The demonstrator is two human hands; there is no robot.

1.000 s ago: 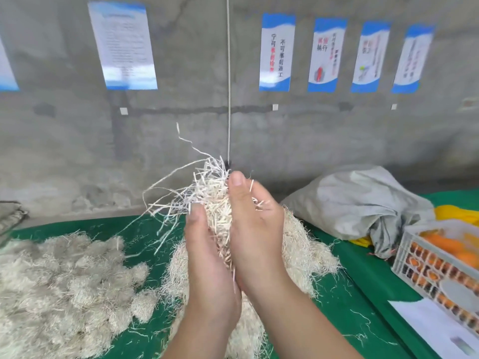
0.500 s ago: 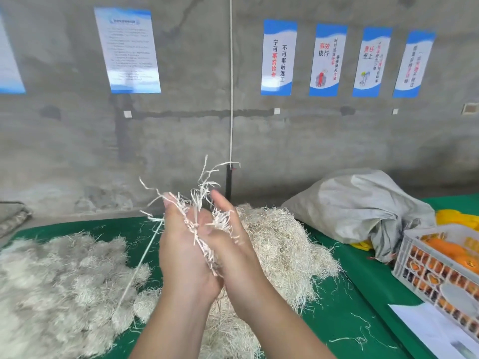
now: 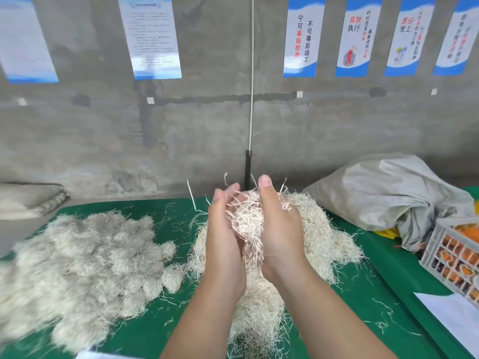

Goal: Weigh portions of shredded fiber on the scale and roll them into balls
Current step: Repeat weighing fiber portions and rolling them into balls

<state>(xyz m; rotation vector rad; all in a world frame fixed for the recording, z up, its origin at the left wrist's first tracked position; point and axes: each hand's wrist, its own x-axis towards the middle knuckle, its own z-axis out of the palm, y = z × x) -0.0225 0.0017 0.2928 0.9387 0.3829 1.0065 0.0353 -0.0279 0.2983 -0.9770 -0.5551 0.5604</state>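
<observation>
1. Green-covered table (image 3: 145, 330) against a bare concrete wall w/ blue-and-white posters; this is the work surface.
2. Landmark = loose fiber heap (image 3: 324, 237), mid-table, right in front of the person.
3. Left hand (image 3: 224, 237) and right hand (image 3: 281, 229) are raised just above the heap, palms facing each other, both cupped round one fiber portion (image 3: 247, 224). Fingers are curled on it, and strands stick out at top and hang below.
4. Judgement: rolling step in hand. The portion looks loosely bunched, not yet a tight ball, so it likely needs more compressing.
5. Left of the heap: pile of finished balls (image 3: 77, 270), many of them, some touching the heap's edge. So a good share of the work seems done.
6. The heap is still large, so plenty of portions are left to do.
7. Scale: can't see one in view, so can't tell if this portion was weighed.
8. Right of the heap: grey sack (image 3: 383, 193). Further right are a white crate (image 3: 440, 244) w/ orange items and a paper sheet (image 3: 451, 312).
</observation>
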